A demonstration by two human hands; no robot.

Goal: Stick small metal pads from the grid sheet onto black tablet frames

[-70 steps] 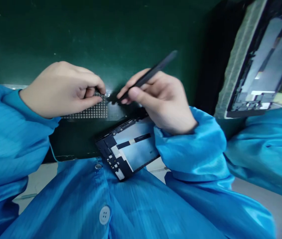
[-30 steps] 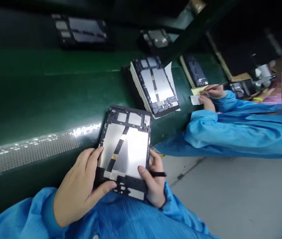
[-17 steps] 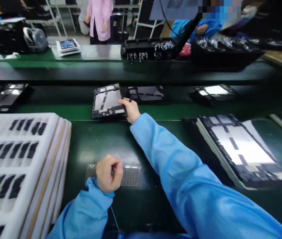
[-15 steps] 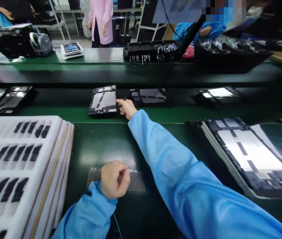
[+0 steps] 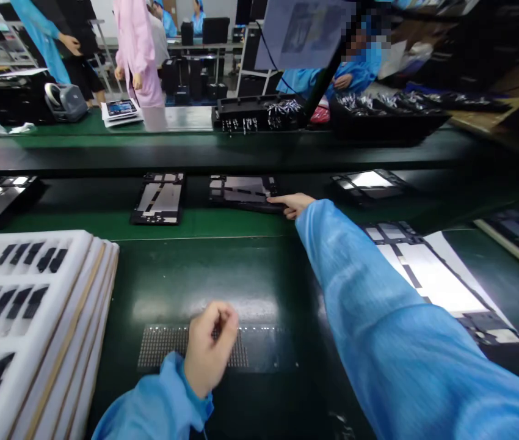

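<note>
My right hand reaches across to a dark tablet-like panel in the far channel. Its forefinger lies on the panel's near right corner and the other fingers curl at the edge. Closer to me, my left hand is closed in a loose pinch. Whatever it holds, if anything, does not show. Under that hand lies a clear sheet with rows of small dark squares. A second tablet-like panel rests left of the touched one.
Stacked white foam trays with black parts in their slots stand at left. A larger panel lies at right, partly behind my sleeve. More panels sit along the channel. Black bins stand on the far ledge, with people beyond.
My right hand has gone from the left panel's edge to the corner of the panel beside it. The view has turned right. My left hand stays over the sheet.
</note>
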